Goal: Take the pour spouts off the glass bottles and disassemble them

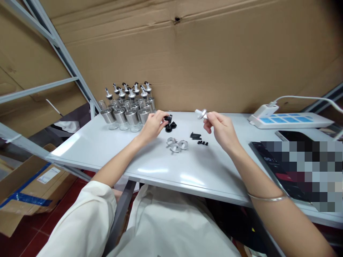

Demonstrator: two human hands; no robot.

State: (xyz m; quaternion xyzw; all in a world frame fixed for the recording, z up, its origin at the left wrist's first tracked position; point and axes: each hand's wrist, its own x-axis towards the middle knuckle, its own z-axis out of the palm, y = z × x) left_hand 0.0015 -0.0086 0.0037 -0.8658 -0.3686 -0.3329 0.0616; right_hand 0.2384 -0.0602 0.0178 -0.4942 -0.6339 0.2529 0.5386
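Note:
Between the fingertips of my left hand (pixel 153 125) is a black ribbed stopper (pixel 168 118), just above more black stoppers (pixel 171 126) on the table. My right hand (pixel 220 129) is raised over the table, pinching a silver pourer spout (pixel 201 114) by one end. Several silver pourer spouts (pixel 177 144) lie near the middle of the tabletop. To their right are thin black flip levers (pixel 195 136) and a row of small black caps (pixel 203 142). Left of my left hand stand several glass and steel bottles (pixel 132 117), some topped with pourers.
A white table (pixel 112 153) backs onto a cardboard wall (pixel 214 60). On the right are a power strip (pixel 292 120) with a plugged-in charger (pixel 266 110) and a dark phone (pixel 278 171), partly pixelated. A metal shelf frame (pixel 64 53) and cardboard box (pixel 37 189) stand at the left.

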